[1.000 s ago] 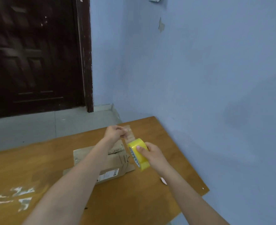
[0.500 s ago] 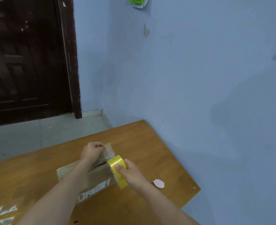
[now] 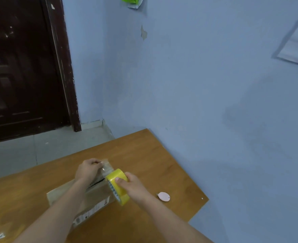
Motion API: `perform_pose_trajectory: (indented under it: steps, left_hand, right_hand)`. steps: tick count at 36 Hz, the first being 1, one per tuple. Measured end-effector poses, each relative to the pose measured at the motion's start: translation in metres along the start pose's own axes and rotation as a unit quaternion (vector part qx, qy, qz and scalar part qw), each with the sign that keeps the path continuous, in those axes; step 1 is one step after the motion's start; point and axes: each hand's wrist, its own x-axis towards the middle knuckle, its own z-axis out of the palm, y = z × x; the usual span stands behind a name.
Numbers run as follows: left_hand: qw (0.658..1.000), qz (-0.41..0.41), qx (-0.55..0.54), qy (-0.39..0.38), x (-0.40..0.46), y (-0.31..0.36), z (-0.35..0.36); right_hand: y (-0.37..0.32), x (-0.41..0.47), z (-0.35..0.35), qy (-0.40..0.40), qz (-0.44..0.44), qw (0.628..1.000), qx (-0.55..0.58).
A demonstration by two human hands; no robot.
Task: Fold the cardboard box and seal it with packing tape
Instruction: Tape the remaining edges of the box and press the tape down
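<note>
A brown cardboard box [image 3: 95,199] with a white label on its side lies on the wooden table [image 3: 144,155], partly hidden under my left forearm. My right hand [image 3: 132,187] grips a yellow roll of packing tape [image 3: 117,185] just above the box's right end. My left hand [image 3: 88,170] pinches the free end of the clear tape strip [image 3: 107,168], which is pulled out a short way from the roll above the box's far edge.
A small pale oval object [image 3: 164,196] lies on the table to the right of my right hand. The table's right edge runs along a blue wall [image 3: 214,102]. A dark door [image 3: 22,67] and grey floor [image 3: 39,151] lie beyond the table.
My view has swung right and up, so the hands and box sit lower in the frame. Both hands have come down with the tape roll, closer to the box's top.
</note>
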Motion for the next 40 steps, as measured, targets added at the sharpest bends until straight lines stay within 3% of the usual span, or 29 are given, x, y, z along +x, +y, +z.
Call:
perform_pose_trajectory:
  steps: [18, 24, 31, 35, 40]
  left_hand:
    - [0.999, -0.023, 0.019, -0.023, 0.001, -0.004, 0.004]
    - [0.999, -0.017, 0.033, 0.000, -0.004, -0.003, 0.003]
    - [1.000, -0.009, 0.019, -0.008, -0.006, -0.001, 0.001]
    - [1.000, -0.007, 0.004, -0.015, -0.008, 0.001, -0.001]
    - [0.999, -0.003, 0.019, -0.031, -0.010, 0.000, -0.003]
  right_hand:
    - [0.013, 0.005, 0.010, 0.044, -0.026, 0.993, 0.103]
    - [0.019, 0.011, 0.012, 0.100, 0.040, 0.982, 0.157]
    - [0.028, 0.002, 0.019, 0.017, 0.185, 0.955, 0.232]
    - [0.028, 0.004, 0.019, -0.024, 0.180, 0.933, 0.312]
    - [0.033, 0.006, 0.019, -0.019, 0.168, 0.920, 0.354]
